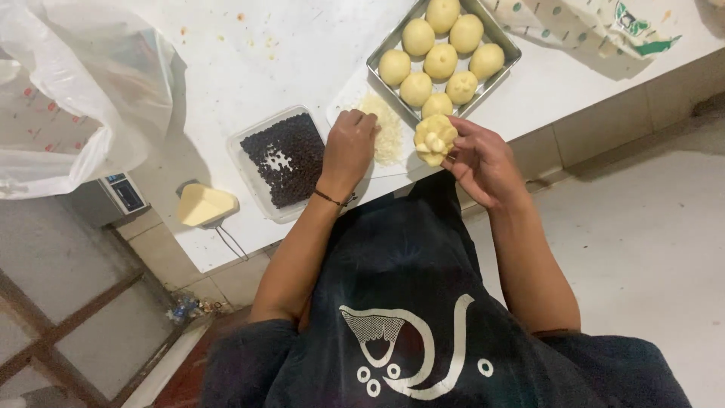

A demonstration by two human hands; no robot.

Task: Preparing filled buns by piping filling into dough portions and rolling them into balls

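My right hand (477, 162) holds an opened piece of yellow dough (434, 140) with pale filling in its middle, just off the counter's front edge. My left hand (349, 145) rests fingertips-down in a pile of grated cheese (387, 130) on a white board (349, 97). A metal tray (504, 38) behind holds several round dough balls (441, 60). A clear tub of dark chocolate chips (285, 157) sits left of my left hand.
A yellow wedge-shaped block (204, 204) lies near the counter's front edge. A small scale (124, 193) and a large clear plastic bag (75, 91) are at the left. A printed cloth (596, 26) lies at the far right. The white counter (257, 53) is speckled.
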